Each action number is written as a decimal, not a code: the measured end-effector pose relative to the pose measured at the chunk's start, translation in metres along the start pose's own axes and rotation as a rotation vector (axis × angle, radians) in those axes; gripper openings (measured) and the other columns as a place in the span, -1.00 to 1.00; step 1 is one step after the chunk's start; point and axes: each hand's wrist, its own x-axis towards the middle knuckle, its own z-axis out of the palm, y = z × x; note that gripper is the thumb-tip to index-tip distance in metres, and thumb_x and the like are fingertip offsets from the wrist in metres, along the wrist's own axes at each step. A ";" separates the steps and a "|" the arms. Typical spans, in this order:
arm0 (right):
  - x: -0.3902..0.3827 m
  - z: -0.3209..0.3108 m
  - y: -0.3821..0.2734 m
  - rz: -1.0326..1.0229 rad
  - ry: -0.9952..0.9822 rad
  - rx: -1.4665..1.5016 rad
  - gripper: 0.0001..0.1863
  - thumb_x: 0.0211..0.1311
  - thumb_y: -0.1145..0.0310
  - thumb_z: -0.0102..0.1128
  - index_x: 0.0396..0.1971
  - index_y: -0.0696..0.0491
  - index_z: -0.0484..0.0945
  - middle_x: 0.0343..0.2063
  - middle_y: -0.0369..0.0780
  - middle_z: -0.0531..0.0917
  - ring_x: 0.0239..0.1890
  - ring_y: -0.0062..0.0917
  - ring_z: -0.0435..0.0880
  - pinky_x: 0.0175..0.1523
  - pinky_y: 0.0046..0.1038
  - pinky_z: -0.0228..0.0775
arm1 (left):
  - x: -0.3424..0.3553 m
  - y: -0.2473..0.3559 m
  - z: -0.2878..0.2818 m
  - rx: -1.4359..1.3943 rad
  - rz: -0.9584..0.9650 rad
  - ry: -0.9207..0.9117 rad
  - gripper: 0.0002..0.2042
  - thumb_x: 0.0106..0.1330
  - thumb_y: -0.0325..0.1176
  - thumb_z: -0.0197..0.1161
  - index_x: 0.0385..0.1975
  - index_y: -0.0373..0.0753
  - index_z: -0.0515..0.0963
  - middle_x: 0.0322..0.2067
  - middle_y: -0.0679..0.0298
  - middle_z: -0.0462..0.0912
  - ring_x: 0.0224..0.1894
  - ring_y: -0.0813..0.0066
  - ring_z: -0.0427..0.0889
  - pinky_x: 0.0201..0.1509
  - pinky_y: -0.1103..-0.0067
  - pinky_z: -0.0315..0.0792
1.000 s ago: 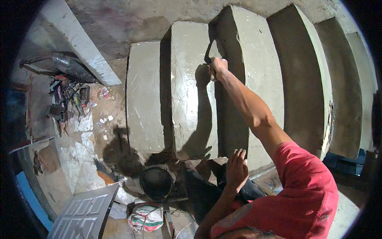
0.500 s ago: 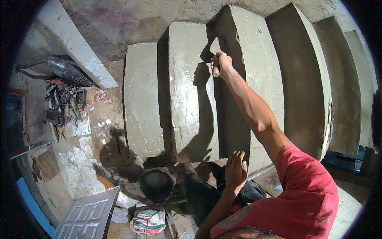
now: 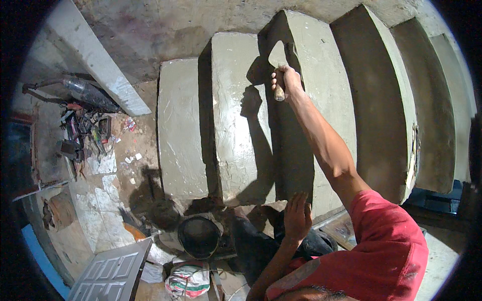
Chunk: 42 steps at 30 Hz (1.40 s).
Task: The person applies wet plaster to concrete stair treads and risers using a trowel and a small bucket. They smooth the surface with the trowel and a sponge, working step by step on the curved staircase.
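Nearest us, the left hand [image 3: 298,219] holds nothing, its grip loosely spread. Farther, the right hand [image 3: 287,83] has its grip wrapped around the trowel [image 3: 279,95], at the shaded riser [image 3: 291,150] beside the step [image 3: 329,95]. We think uneven pressure or tilting could gouge this step's edge.

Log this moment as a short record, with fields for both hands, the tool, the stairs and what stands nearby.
Right-hand grip: closed around a handle
Tool: pointed trowel, blade over the steps; contact unclear
Left-hand grip: open, nothing visible in it, near dark trousers
Stairs: grey cement steps
Nearby: black bucket, striped sack, panelled door
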 end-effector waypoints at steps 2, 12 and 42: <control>-0.004 0.000 -0.006 -0.008 -0.025 0.012 -0.76 0.52 0.23 -0.06 -0.23 0.08 0.48 -0.49 -0.24 0.62 -0.58 -0.53 0.59 -0.51 -0.38 0.54 | -0.001 0.000 0.002 -0.004 0.001 0.003 -0.62 0.52 -0.32 0.10 0.22 -0.40 0.51 0.26 -0.17 0.55 0.34 -0.20 0.47 0.49 0.09 0.28; -0.023 -0.005 -0.023 -0.046 -0.052 0.006 -0.78 0.53 0.26 -0.11 -0.21 0.07 0.47 -0.47 -0.24 0.63 -0.59 -0.55 0.58 -0.53 -0.44 0.54 | -0.005 0.006 0.009 0.042 0.033 0.029 -0.62 0.47 -0.39 0.16 0.25 -0.29 0.51 0.23 0.00 0.59 0.34 -0.07 0.49 0.46 0.14 0.33; -0.220 -0.230 -0.043 -0.779 0.244 -1.415 -0.63 0.34 0.28 0.23 0.06 0.16 0.60 -0.30 0.08 0.69 -0.22 0.03 0.71 -0.12 -0.06 0.56 | 0.040 0.060 0.117 0.414 0.230 -0.396 -0.55 0.27 -0.40 0.23 0.13 -0.49 0.55 0.31 -0.14 0.48 0.38 -0.10 0.41 0.55 0.08 0.19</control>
